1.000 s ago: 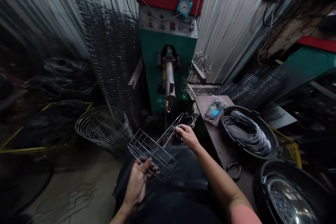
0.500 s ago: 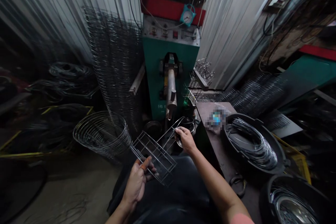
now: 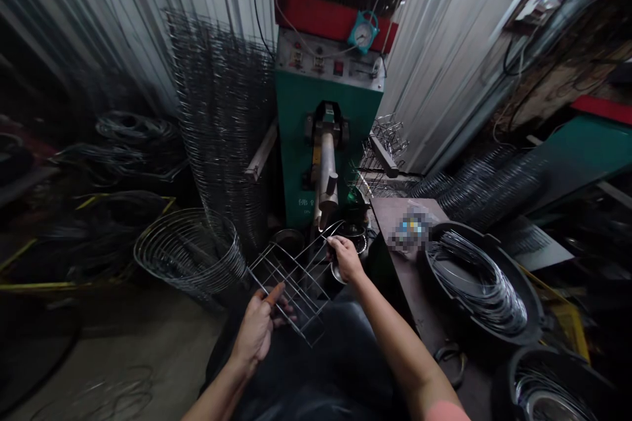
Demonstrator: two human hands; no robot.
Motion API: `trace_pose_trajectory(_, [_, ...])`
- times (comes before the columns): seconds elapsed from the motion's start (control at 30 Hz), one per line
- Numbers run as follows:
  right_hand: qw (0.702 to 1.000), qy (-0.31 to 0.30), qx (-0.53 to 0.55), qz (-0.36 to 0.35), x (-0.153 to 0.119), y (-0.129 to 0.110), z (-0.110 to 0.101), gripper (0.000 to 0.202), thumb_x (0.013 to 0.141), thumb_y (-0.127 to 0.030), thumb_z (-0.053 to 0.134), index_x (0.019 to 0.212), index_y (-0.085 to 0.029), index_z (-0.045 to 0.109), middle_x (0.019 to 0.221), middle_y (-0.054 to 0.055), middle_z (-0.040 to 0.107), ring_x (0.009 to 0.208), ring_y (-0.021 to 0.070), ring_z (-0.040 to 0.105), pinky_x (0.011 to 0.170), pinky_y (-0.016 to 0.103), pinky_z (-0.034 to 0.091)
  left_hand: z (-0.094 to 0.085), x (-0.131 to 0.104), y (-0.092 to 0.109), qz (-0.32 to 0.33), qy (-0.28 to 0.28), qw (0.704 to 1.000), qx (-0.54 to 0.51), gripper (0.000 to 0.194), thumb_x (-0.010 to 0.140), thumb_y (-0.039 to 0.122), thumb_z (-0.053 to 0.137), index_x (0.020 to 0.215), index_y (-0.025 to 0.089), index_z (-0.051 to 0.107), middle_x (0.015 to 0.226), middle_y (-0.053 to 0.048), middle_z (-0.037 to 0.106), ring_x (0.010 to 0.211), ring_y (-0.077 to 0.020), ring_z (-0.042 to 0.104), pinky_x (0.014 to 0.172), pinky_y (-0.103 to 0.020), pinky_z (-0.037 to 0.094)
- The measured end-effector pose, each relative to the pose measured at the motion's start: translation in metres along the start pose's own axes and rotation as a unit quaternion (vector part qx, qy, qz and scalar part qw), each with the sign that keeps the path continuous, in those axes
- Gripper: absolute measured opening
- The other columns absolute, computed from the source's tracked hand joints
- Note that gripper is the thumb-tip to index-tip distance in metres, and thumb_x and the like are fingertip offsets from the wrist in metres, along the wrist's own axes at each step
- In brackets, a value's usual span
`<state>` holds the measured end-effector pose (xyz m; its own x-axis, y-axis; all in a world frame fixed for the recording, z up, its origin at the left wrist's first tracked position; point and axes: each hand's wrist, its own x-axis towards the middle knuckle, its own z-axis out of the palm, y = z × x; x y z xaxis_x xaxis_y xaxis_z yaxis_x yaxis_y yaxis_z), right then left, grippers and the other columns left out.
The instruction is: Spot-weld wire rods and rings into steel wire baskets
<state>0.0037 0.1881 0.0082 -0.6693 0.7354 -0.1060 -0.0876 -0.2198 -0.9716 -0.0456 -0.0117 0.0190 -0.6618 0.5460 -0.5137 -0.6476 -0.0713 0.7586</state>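
A wire rack [image 3: 291,276] with a square grid is held above my lap. My left hand [image 3: 259,325] grips its lower left edge, with the thumb on top and fingers beneath. At the rack's upper right, my right hand [image 3: 345,258] pinches a wire close to a curved wire piece. Just beyond that hand is the lower tip of the metal arm [image 3: 327,171] of a green machine [image 3: 296,105]. Whether the curved wire is joined to the rack cannot be made out.
Wire rings [image 3: 190,253] stand at the left, before a tall stack of wire grids [image 3: 212,99]. A side table [image 3: 407,276] at the right bears a black tub of wire pieces [image 3: 481,276]; another tub [image 3: 553,385] is nearer.
The rack now lies flatter and its grid looks more open to view. Both hands keep their hold. The machine and table have shifted slightly right and down in the view.
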Motion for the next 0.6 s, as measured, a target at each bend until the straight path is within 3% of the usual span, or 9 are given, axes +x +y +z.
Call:
trace_pose_trajectory(0.3, [1.0, 0.027, 0.009, 0.013, 0.008, -0.004, 0.004, 0.023, 0.062, -0.037, 0.06, 0.059, -0.017, 0.049, 0.049, -0.006, 0.044, 0.042, 0.0068, 0.041, 0.039, 0.018, 0.028, 0.009, 0.004, 0.014, 0.022, 0.006, 1.0, 0.002, 0.036, 0.056, 0.035, 0.071, 0.078, 0.019, 0.048, 0.058, 0.003, 0.054, 0.051, -0.0135, 0.056, 0.042, -0.023, 0.043])
trace_pose_trajectory(0.6, [0.999, 0.038, 0.016, 0.017, 0.008, -0.006, 0.006, 0.024, 0.061, -0.037, 0.061, 0.058, -0.017, 0.05, 0.049, -0.005, 0.046, 0.042, 0.0069, 0.043, 0.039, 0.018, 0.03, 0.01, 0.004, 0.014, 0.016, 0.004, 1.0, 0.001, 0.036, 0.055, 0.037, 0.071, 0.077, 0.019, 0.048, 0.056, 0.002, 0.054, 0.048, -0.0138, 0.055, 0.042, -0.025, 0.045])
